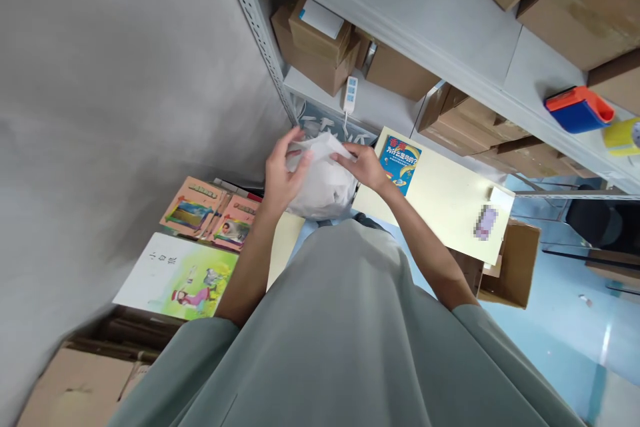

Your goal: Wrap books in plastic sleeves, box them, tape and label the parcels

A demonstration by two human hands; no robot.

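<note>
Both hands are at a thin white sheet [324, 144], paper or film, which spans the gap between them. Its left edge lies between the thumb and fingers of my left hand [283, 170]. On the other side, my right hand [366, 165] pinches the sheet's right edge between thumb and fingers. Just below the sheet sits a bulging white plastic bag [320, 197] with crumpled white material inside. Near my right hand, a blue booklet [400, 161] with Chinese lettering lies on the pale yellow board [443, 203].
Metal shelving [400, 33] holding cardboard boxes [320, 40] rises ahead. A white power strip [351, 95] rests on the lower shelf. To the left are picture books [180, 273] beside a grey wall [125, 80]. An open cardboard box [517, 263] stands at right.
</note>
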